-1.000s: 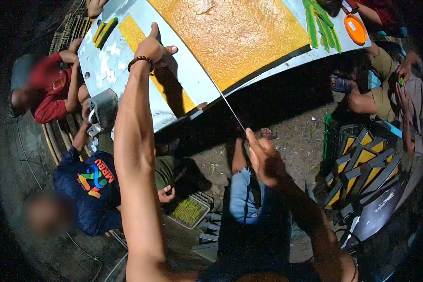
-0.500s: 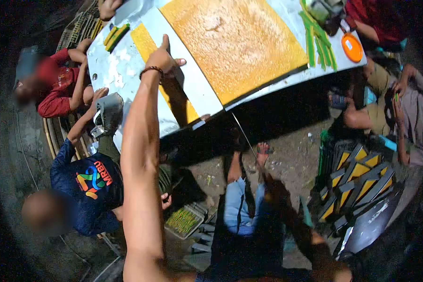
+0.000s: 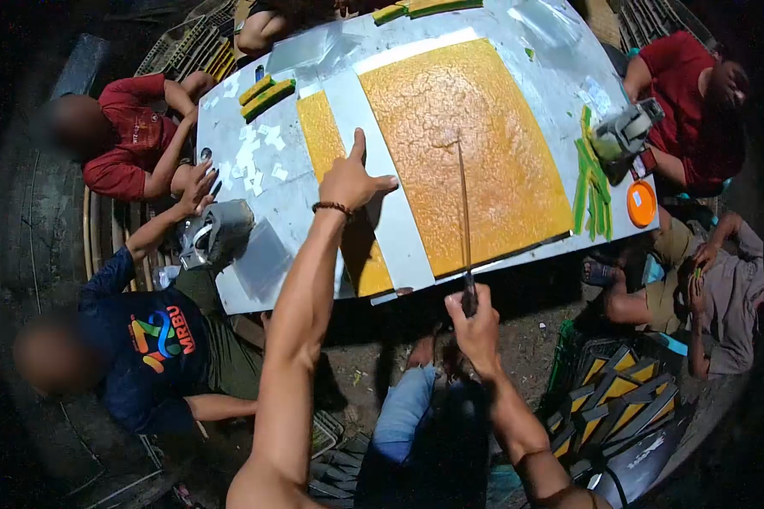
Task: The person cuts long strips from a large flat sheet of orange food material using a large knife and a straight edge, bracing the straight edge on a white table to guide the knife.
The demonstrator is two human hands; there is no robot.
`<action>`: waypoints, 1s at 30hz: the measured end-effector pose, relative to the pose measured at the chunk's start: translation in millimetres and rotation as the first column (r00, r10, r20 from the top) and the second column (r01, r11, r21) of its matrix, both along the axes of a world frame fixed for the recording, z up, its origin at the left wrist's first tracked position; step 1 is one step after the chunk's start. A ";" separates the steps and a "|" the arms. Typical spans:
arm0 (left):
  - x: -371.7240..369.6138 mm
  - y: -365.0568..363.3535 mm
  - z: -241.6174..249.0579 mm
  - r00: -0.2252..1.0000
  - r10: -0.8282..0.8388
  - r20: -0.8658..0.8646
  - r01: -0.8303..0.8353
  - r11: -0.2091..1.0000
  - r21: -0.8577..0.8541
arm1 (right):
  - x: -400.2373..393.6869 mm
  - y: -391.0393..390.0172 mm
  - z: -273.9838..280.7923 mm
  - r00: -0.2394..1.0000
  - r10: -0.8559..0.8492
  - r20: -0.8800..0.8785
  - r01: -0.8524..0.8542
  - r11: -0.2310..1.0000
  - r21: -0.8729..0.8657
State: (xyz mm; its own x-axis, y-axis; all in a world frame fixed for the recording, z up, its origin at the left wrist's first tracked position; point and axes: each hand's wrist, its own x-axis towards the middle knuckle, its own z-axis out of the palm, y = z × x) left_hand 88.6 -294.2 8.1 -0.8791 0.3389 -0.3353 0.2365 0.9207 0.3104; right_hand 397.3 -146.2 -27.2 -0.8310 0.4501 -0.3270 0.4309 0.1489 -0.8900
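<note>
My left hand point(image 3: 354, 180) presses down on a long white strip point(image 3: 409, 242), index finger and thumb stretched out. The strip lies between a large yellow, cake-like slab point(image 3: 484, 182) with a shiny, crackled top and a narrower yellow piece point(image 3: 317, 127) on its left. In my right hand point(image 3: 477, 327), at the table's near edge, a long, thin-bladed knife point(image 3: 464, 208) is gripped by its dark handle. Its blade points away from me and overlaps the slab in this view.
The white table point(image 3: 293, 191) also carries cut yellow-green bars point(image 3: 267, 99), green strips point(image 3: 592, 182), an orange plate point(image 3: 642, 204), clear sheets point(image 3: 267, 259) and tape dispensers point(image 3: 221, 231). People sit around it. Stacked black-and-yellow boxes point(image 3: 624, 390) stand on the floor at right.
My right hand has come up from low in the view to the table edge, with the knife now over the slab. My left hand stays on the strip; the view has shifted.
</note>
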 end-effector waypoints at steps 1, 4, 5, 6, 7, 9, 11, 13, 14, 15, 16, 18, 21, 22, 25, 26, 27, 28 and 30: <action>6.0 10.8 7.1 0.996 0.082 -0.035 -0.083 0.996 -0.019 | -13.1 -5.3 -6.7 0.997 -0.010 -0.075 0.007 0.999 -0.048; 12.3 30.1 6.0 0.974 0.192 -0.117 -0.201 0.977 -0.075 | -39.4 -19.7 -7.6 1.000 -0.015 -0.021 0.013 0.998 -0.059; 12.0 32.1 5.6 0.972 0.209 -0.107 -0.218 0.973 -0.078 | -44.4 -22.8 -5.6 1.000 -0.008 -0.019 0.007 0.998 -0.056; 12.0 32.9 8.0 0.969 0.226 -0.095 -0.234 0.969 -0.083 | -47.5 -24.8 -1.3 0.999 -0.037 0.035 0.042 0.989 -0.138; 12.2 31.4 10.0 0.969 0.231 -0.090 -0.239 0.967 -0.084 | -48.2 -26.4 1.6 0.994 -0.064 0.094 0.083 0.972 -0.219; 11.6 30.4 17.6 0.960 0.277 -0.035 -0.279 0.958 -0.074 | -41.9 -28.2 3.0 0.995 -0.079 0.056 0.090 0.968 -0.233; 14.5 36.8 29.6 0.953 0.302 -0.019 -0.302 0.953 -0.031 | -41.3 -23.9 2.0 0.995 -0.100 0.018 0.101 0.965 -0.243; 17.9 48.8 24.4 0.951 0.297 -0.080 -0.296 0.955 0.030 | -39.1 -12.4 -2.9 0.981 -0.194 0.002 0.185 0.932 -0.311; 17.9 59.5 18.3 0.952 0.273 -0.137 -0.270 0.962 0.043 | -38.6 -5.8 -5.4 0.973 -0.230 -0.006 0.214 0.914 -0.344; 15.8 69.7 17.7 0.961 0.264 -0.082 -0.259 0.964 0.062 | -40.8 3.5 -3.6 0.971 -0.237 -0.001 0.220 0.903 -0.368; 13.4 78.5 19.5 0.966 0.257 -0.028 -0.254 0.964 0.083 | -44.1 9.9 0.2 0.968 -0.251 0.006 0.235 0.897 -0.375; 12.1 90.5 22.7 0.969 0.245 0.023 -0.246 0.965 0.095 | -47.2 20.8 0.9 0.967 -0.253 -0.017 0.227 0.897 -0.379; 11.1 94.3 10.8 0.968 0.250 -0.014 -0.246 0.960 0.134 | -47.7 33.1 -2.6 0.975 -0.221 -0.035 0.192 0.906 -0.377; 11.5 94.4 9.4 0.969 0.247 -0.024 -0.242 0.960 0.142 | -47.3 35.6 -4.4 0.975 -0.216 -0.041 0.185 0.906 -0.380; 13.1 93.2 6.8 0.967 0.254 -0.025 -0.248 0.956 0.158 | -48.3 38.6 -7.3 0.976 -0.207 -0.062 0.172 0.916 -0.362; 13.1 92.2 6.5 0.967 0.253 -0.023 -0.246 0.956 0.158 | -49.6 38.7 -6.2 0.978 -0.198 -0.063 0.163 0.918 -0.362; 13.2 91.4 6.1 0.966 0.259 -0.022 -0.253 0.954 0.159 | -50.8 38.1 -3.8 0.979 -0.191 -0.064 0.155 0.918 -0.366; 13.8 91.1 5.5 0.966 0.256 -0.025 -0.249 0.954 0.164 | -50.9 37.8 -2.1 0.980 -0.186 -0.064 0.150 0.917 -0.369; 14.9 92.1 2.9 0.967 0.253 -0.028 -0.245 0.954 0.173 | -50.1 38.1 -3.3 0.981 -0.187 -0.051 0.156 0.916 -0.370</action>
